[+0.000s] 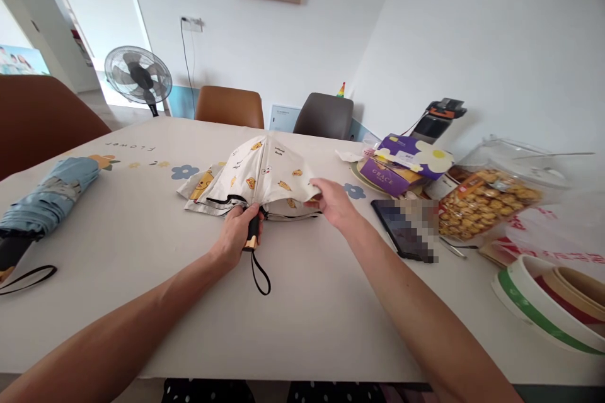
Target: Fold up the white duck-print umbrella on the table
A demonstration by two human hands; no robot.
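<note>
A cream folding umbrella (258, 176) with small yellow cartoon prints lies half collapsed at the middle of the table. My left hand (236, 233) is wrapped around its black handle, whose gold end cap and black wrist loop (259, 274) stick out toward me. My right hand (333, 201) pinches the right edge of the umbrella's canopy, fingers closed on the fabric.
A folded blue umbrella (45, 198) lies at the table's left edge. To the right lie a phone (401, 230), a purple box (394, 170), a snack tub (486, 198) and tape rolls (553, 299). Chairs and a standing fan (138, 77) stand behind the white table (307, 315).
</note>
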